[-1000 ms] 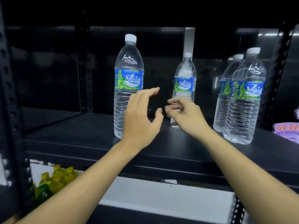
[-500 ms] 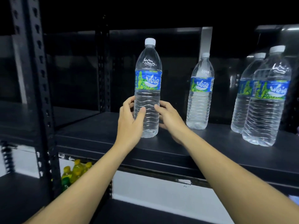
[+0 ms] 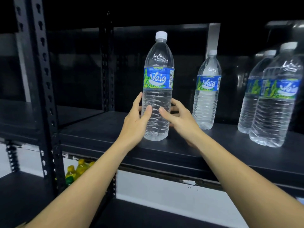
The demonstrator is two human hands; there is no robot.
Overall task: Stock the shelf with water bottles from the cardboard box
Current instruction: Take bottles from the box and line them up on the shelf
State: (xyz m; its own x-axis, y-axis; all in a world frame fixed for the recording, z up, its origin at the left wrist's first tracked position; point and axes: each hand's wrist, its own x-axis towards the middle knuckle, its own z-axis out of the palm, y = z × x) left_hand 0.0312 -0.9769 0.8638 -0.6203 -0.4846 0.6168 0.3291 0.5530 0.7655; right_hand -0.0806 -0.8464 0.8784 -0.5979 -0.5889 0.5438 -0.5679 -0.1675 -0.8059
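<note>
A clear water bottle (image 3: 157, 79) with a blue and green label and a white cap stands upright on the black shelf (image 3: 102, 132). My left hand (image 3: 136, 122) wraps its lower left side and my right hand (image 3: 179, 119) its lower right side, thumbs on the front. A second water bottle (image 3: 207, 89) stands further back to the right. Two more bottles, the rear one (image 3: 251, 102) and the front one (image 3: 279, 102), stand at the right edge. The cardboard box is not in view.
A black perforated upright post (image 3: 44, 89) rises at the left, with another shelf section (image 3: 18, 119) beyond it. Yellow-capped green bottles (image 3: 77, 170) sit on the level below. The shelf's left part in front of the rear post (image 3: 107, 66) holds nothing.
Both hands have moved left from the middle bottle and closed around the left bottle. The view has shifted left, so all bottles appear further right.
</note>
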